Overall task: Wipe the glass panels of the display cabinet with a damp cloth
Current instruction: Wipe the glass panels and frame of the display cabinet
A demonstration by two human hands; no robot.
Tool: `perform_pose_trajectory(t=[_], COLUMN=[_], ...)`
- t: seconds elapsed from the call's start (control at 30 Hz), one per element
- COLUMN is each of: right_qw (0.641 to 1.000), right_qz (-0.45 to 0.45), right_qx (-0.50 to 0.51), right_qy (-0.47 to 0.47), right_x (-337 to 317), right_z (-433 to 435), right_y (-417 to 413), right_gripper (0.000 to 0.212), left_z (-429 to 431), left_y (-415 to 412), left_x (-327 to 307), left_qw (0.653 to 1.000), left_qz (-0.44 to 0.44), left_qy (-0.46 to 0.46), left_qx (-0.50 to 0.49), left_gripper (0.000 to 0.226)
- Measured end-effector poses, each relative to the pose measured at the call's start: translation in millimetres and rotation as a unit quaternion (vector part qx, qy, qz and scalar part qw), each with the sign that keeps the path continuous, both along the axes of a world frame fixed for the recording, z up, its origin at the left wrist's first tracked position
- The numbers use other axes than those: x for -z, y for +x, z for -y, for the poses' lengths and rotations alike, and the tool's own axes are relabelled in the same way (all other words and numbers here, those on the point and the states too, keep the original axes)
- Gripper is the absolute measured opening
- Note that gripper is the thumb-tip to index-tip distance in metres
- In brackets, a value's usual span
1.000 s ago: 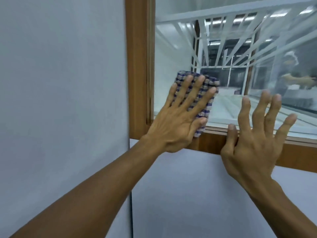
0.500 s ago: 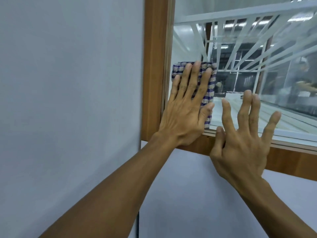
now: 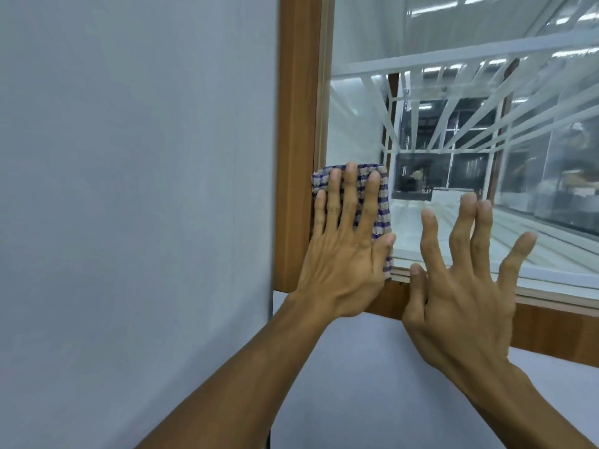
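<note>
The glass panel (image 3: 453,157) of the display cabinet sits in a brown wooden frame (image 3: 296,124) and shows reflections of white bars and ceiling lights. A folded blue-and-beige checked cloth (image 3: 479,207) lies flat against the glass in its lower left corner, overlapping the frame's inner edge. My left hand (image 3: 343,254) presses the cloth to the glass with straight fingers. My right hand (image 3: 460,280) is spread open beside it, thumb on the lower frame rail and fingers up in front of the glass.
A plain pale grey wall panel (image 3: 129,189) fills the left side, and another pale grey panel (image 3: 356,384) runs below the frame. The bottom wooden rail (image 3: 551,332) continues to the right.
My left hand has slid the cloth left into the corner against the upright frame. My right hand has followed leftwards, staying spread on the lower rail. The view has shifted right and closer.
</note>
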State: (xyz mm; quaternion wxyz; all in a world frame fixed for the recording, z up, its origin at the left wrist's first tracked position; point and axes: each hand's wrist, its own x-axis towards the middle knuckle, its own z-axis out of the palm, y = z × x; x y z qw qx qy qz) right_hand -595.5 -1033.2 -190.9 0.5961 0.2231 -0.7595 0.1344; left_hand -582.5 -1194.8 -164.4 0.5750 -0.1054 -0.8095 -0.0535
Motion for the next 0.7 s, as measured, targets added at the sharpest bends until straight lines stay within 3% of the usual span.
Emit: perform_pose_trajectory(t=[0.27, 0.5, 0.7], right_qw=[0.995, 0.989, 0.987], right_qz=[-0.065, -0.084, -0.115], right_qx=[-0.009, 0.046, 0.034], right_qy=[0.077, 0.109, 0.102], right_x=[-59.0, -212.0, -355.1], right_z=[14.2, 23.9, 20.8], right_y=[-18.1, -25.2, -26.6], right_gripper=[0.067, 0.065, 0.066], left_z=[0.2, -2.6, -3.9], left_y=[-0.8, -15.8, -19.5], left_x=[4.1, -143.8, -287.7], left_qw=[1.0, 0.995, 0.991], left_qz=[-0.025, -0.092, -0.132], left_qy=[-0.012, 0.024, 0.026], left_qx=[-0.008, -0.02, -0.025], left_gripper=[0.069, 0.065, 0.066])
